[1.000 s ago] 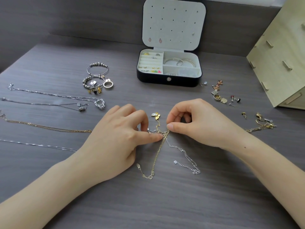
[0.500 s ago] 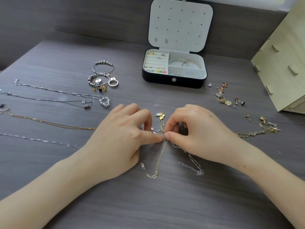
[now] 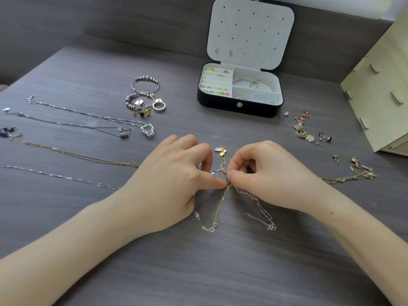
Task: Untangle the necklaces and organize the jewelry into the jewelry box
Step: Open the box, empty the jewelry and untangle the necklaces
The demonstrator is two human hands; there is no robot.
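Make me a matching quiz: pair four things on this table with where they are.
Things:
1 jewelry box
2 beaded bracelets
3 tangled chains
4 wooden rack

Places:
A pinched by left hand and right hand
B far right edge
C at the back, lid open
D left of the box

Pairs: 1-C, 2-D, 3-A, 4-B

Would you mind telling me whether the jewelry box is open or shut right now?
Open. The jewelry box has its lid standing upright, and its compartments with rings and bangles are exposed.
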